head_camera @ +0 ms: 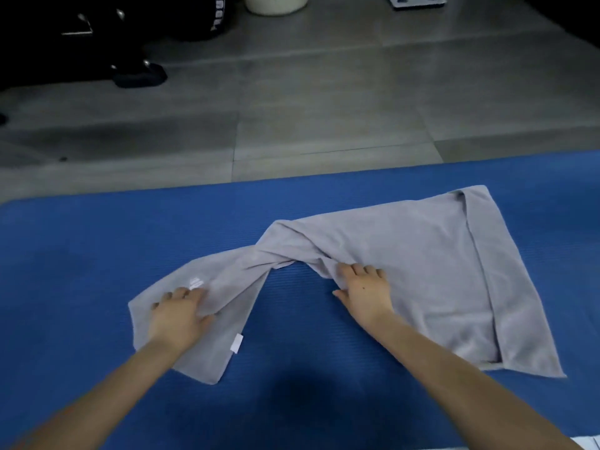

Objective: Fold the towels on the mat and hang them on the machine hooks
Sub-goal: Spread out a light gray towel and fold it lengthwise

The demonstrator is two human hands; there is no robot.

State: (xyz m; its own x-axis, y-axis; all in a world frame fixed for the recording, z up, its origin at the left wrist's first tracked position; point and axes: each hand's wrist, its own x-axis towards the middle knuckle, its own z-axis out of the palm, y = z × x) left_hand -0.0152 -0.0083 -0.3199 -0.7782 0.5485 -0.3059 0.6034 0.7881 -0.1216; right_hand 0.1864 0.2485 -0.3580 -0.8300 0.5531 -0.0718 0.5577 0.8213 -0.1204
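Here the left hand (178, 315) and right hand (363, 290) grip the towel (422, 271).

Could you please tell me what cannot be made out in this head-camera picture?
All in the head view.
- Machine hooks: the dark machine is underexposed and cut by the top and left edges.
- White basket: cut off by the top edge, contents unseen.
- Grey plate: mostly cut off by the top edge.
- Whether the left hand and right hand pinch or merely press the towel: the hands themselves cover the grip.
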